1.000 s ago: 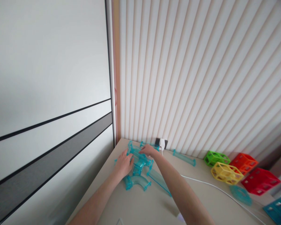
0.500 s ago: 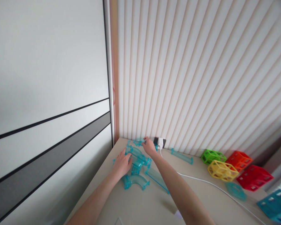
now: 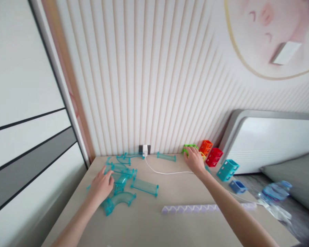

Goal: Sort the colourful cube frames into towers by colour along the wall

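Note:
My left hand (image 3: 101,185) lies with fingers apart at the left edge of a cluster of clear teal track pieces (image 3: 123,177). Its fingertips touch or hover over them; I cannot tell which. A curved teal piece (image 3: 123,197) sits just in front of that cluster, and a straight teal piece (image 3: 145,187) to its right. My right hand (image 3: 194,159) is stretched out over a green openwork block (image 3: 186,147) and a yellow block (image 3: 203,156), both partly covered by it. Its fingers look extended, with no firm grasp visible.
Orange (image 3: 206,146), red (image 3: 214,157) and teal blocks (image 3: 228,169) stand along the right, with a blue block (image 3: 238,186) nearby. A white cable (image 3: 164,173) runs from a wall charger (image 3: 145,150). A lilac patterned strip (image 3: 190,208) lies in front. A plastic bottle (image 3: 275,190) is beyond the table's edge.
My right hand has left the teal track pieces and moved right to the green and yellow blocks. My left hand remains by the cluster. The view has swung right.

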`<state>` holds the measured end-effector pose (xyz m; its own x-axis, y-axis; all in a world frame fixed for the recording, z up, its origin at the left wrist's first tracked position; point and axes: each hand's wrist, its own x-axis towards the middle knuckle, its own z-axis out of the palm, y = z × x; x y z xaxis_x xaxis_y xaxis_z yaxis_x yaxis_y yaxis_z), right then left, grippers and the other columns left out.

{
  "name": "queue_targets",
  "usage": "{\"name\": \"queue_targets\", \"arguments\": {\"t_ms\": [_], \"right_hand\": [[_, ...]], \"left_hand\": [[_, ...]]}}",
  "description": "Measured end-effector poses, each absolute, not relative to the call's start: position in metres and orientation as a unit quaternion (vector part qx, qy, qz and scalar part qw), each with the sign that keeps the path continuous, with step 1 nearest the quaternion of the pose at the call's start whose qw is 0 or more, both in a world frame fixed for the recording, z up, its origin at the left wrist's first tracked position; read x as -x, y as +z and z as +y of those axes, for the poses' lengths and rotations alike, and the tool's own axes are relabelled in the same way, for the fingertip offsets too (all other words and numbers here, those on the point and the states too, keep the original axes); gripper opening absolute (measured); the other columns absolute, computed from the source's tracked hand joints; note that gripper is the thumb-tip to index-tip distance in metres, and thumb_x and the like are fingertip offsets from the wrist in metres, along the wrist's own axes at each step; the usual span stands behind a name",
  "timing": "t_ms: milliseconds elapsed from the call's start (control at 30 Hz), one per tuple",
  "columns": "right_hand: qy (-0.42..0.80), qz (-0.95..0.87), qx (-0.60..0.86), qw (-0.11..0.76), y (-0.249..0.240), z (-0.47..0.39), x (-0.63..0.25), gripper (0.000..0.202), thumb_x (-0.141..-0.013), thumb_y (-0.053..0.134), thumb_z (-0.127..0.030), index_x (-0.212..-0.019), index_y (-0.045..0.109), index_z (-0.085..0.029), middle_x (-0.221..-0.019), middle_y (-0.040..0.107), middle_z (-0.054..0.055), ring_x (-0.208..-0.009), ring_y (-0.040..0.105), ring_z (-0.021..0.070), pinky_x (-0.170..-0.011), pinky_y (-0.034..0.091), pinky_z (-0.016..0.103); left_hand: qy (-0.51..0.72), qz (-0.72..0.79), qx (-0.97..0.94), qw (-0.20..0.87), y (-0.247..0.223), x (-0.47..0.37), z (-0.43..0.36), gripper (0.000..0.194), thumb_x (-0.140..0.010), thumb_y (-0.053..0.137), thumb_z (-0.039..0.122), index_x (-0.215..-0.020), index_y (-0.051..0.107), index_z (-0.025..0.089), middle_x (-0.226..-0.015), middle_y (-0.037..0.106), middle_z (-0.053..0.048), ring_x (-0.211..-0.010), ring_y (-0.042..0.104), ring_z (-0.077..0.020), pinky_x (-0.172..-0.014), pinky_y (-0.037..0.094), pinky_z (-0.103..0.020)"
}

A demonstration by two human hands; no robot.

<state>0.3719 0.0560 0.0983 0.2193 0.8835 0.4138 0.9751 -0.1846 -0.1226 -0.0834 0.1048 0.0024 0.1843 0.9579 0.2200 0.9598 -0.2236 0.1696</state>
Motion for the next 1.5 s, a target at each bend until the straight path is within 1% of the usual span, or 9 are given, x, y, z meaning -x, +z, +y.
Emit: {"name": "queue_targets", "arguments": {"t_ms": [200, 400, 633, 833, 967, 1100, 1233, 1367, 1500], "right_hand": [[-0.163, -0.457, 0.862, 0.144, 0.113, -0.009, -0.497, 0.047, -0.101, 0.042, -0.033, -0.143, 0.055, -0.015, -0.145, 0.054, 0.021, -0.134, 0.046, 0.0378, -0.107, 0.038, 0.05], [-0.079, -0.434, 0.894, 0.084, 0.109, -0.003, -0.542, 0.061, -0.095, 0.058, -0.046, -0.15, 0.048, -0.024, -0.132, 0.065, 0.02, -0.117, 0.064, 0.0376, -0.09, 0.049, 0.046], [-0.044, -0.411, 0.909, 0.063, 0.111, 0.025, -0.545, 0.052, -0.096, 0.059, -0.052, -0.134, 0.059, -0.016, -0.114, 0.073, 0.023, -0.108, 0.072, 0.0363, -0.085, 0.051, 0.044], [-0.031, -0.381, 0.92, 0.084, 0.115, 0.038, -0.538, 0.044, -0.093, 0.067, -0.04, -0.124, 0.063, -0.008, -0.114, 0.073, 0.021, -0.108, 0.072, 0.0318, -0.089, 0.053, 0.044], [-0.031, -0.379, 0.915, 0.139, 0.13, 0.031, -0.527, 0.043, -0.089, 0.07, -0.039, -0.118, 0.066, -0.007, -0.108, 0.074, 0.027, -0.106, 0.072, 0.0386, -0.084, 0.053, 0.044], [-0.052, -0.379, 0.892, 0.242, 0.161, 0.018, -0.505, 0.05, -0.09, 0.064, -0.046, -0.126, 0.064, -0.011, -0.109, 0.075, 0.027, -0.108, 0.07, 0.0417, -0.086, 0.051, 0.048], [-0.024, -0.42, 0.821, 0.385, 0.178, 0.014, -0.447, 0.056, -0.088, 0.063, -0.052, -0.129, 0.062, -0.015, -0.111, 0.076, 0.019, -0.106, 0.07, 0.0364, -0.088, 0.052, 0.043], [0.124, -0.509, 0.693, 0.494, 0.158, 0.023, -0.344, 0.058, -0.086, 0.059, -0.062, -0.121, 0.066, -0.016, -0.101, 0.079, 0.012, -0.088, 0.075, 0.0289, -0.071, 0.057, 0.034], [0.263, -0.558, 0.574, 0.538, 0.118, 0.028, -0.239, 0.053, -0.086, 0.06, -0.061, -0.114, 0.065, -0.016, -0.099, 0.08, 0.011, -0.085, 0.076, 0.0275, -0.069, 0.059, 0.033]], "left_hand": [[-0.198, -0.588, 0.781, 0.064, -0.012, 0.093, 0.11, 0.045, -0.097, 0.033, 0.028, -0.117, 0.071, 0.016, -0.135, 0.064, -0.018, -0.122, 0.065, -0.0318, -0.103, 0.054, -0.046], [-0.225, -0.568, 0.787, 0.085, -0.01, 0.094, 0.106, 0.046, -0.096, 0.03, 0.031, -0.108, 0.072, 0.018, -0.127, 0.068, -0.017, -0.117, 0.068, -0.0299, -0.101, 0.056, -0.043], [-0.253, -0.549, 0.793, 0.073, 0.004, 0.09, 0.094, 0.041, -0.093, 0.034, 0.032, -0.101, 0.072, 0.019, -0.125, 0.07, -0.017, -0.116, 0.068, -0.0307, -0.103, 0.054, -0.045], [-0.28, -0.537, 0.794, 0.052, 0.015, 0.089, 0.089, 0.039, -0.093, 0.036, 0.033, -0.099, 0.072, 0.02, -0.122, 0.071, -0.017, -0.114, 0.069, -0.0328, -0.101, 0.055, -0.048], [-0.316, -0.512, 0.798, 0.027, 0.025, 0.08, 0.085, 0.038, -0.095, 0.037, 0.035, -0.102, 0.07, 0.019, -0.124, 0.069, -0.017, -0.115, 0.068, -0.0337, -0.103, 0.053, -0.051], [-0.38, -0.472, 0.794, -0.05, 0.041, 0.058, 0.075, 0.038, -0.098, 0.041, 0.043, -0.113, 0.068, 0.021, -0.124, 0.069, -0.014, -0.121, 0.065, -0.0311, -0.111, 0.048, -0.049], [-0.414, -0.449, 0.763, -0.213, 0.061, 0.016, 0.058, 0.048, -0.098, 0.048, 0.054, -0.135, 0.056, 0.026, -0.14, 0.063, -0.011, -0.129, 0.061, -0.0285, -0.113, 0.047, -0.047], [-0.419, -0.422, 0.679, -0.431, 0.084, -0.03, 0.044, 0.075, -0.098, 0.042, 0.065, -0.159, 0.025, 0.024, -0.149, 0.056, -0.017, -0.132, 0.061, -0.0287, -0.103, 0.055, -0.043], [-0.448, -0.409, 0.584, -0.539, 0.098, -0.045, 0.039, 0.068, -0.104, 0.033, 0.06, -0.162, 0.01, 0.031, -0.146, 0.06, -0.016, -0.118, 0.07, -0.029, -0.088, 0.061, -0.043]]}}
